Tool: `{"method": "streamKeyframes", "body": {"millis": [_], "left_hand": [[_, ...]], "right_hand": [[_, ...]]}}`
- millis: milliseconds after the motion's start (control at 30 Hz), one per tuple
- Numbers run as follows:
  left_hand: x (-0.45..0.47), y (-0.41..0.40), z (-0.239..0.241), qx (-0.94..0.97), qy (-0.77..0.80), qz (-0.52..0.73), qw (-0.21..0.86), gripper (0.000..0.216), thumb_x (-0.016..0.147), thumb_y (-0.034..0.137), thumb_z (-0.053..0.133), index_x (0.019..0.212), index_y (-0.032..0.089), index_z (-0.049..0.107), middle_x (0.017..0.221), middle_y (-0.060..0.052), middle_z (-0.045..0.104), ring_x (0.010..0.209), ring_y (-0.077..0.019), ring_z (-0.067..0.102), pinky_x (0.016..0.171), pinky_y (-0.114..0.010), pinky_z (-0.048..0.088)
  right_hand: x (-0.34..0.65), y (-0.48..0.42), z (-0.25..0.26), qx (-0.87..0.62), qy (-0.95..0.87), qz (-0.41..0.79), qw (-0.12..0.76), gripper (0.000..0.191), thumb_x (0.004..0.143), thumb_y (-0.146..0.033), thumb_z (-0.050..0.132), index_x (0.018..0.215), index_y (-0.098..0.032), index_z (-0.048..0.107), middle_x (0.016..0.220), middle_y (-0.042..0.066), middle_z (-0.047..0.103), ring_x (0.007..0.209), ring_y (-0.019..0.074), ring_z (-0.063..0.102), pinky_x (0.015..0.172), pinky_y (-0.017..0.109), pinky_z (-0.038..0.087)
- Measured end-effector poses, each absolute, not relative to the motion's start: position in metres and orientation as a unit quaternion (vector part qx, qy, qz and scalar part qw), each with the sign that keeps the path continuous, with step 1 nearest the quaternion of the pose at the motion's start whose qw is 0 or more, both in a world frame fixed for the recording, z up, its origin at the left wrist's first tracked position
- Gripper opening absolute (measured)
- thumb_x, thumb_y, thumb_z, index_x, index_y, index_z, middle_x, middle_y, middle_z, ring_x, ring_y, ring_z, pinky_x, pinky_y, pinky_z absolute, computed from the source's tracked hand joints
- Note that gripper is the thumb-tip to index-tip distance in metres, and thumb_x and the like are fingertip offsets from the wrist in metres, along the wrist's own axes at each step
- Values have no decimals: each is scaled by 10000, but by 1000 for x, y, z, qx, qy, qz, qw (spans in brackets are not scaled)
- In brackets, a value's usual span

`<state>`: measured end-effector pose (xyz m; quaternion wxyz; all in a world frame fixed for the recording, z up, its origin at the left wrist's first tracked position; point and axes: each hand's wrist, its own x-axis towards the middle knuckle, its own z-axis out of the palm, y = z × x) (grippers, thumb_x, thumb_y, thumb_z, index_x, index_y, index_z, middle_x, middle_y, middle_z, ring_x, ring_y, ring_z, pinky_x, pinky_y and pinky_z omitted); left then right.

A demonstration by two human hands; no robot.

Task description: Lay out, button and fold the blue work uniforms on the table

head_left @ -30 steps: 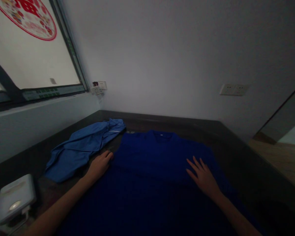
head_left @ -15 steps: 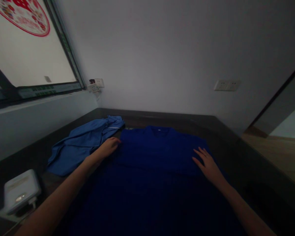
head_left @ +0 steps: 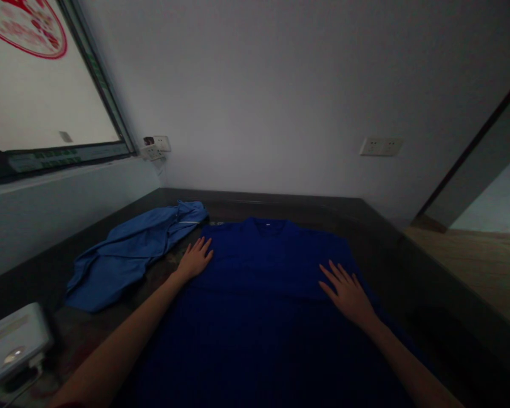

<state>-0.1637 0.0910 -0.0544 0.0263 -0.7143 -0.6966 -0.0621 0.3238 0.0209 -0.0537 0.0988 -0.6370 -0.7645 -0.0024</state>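
Observation:
A dark blue collared shirt [head_left: 263, 266] lies spread on the dark tabletop [head_left: 318, 211], its collar toward the wall and a small label showing inside the neck. My left hand [head_left: 196, 258] rests open on the shirt's left edge, near the shoulder. On the right part of the shirt lies my right hand [head_left: 347, 292], fingers spread and nothing held. The shirt's lower part fades into shadow close to me.
A lighter blue garment [head_left: 131, 249] lies crumpled left of the shirt. At the lower left sits a white device [head_left: 17, 343] with a cable plugged in. Wall sockets [head_left: 381, 147] are beyond the table, and a window [head_left: 46, 90] is at the left.
My left hand has opened from curled fingers at the shirt's edge to spread fingers lying flat. My right hand has shifted slightly nearer to me on the shirt. The view has turned slightly.

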Motion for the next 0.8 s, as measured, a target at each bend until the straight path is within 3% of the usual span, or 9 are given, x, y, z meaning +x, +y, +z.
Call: {"method": "streamKeyframes", "body": {"millis": [800], "left_hand": [[-156, 203, -53, -723, -688, -63, 20, 609, 920, 437, 261, 1449, 135, 272, 1497, -168, 268, 1395, -274, 217, 1112, -511, 120]], "right_hand": [[319, 110, -47, -661, -746, 4, 82, 596, 915, -589, 253, 1426, -293, 335, 1522, 39, 254, 1397, 273, 193, 1101, 523, 182]]}}
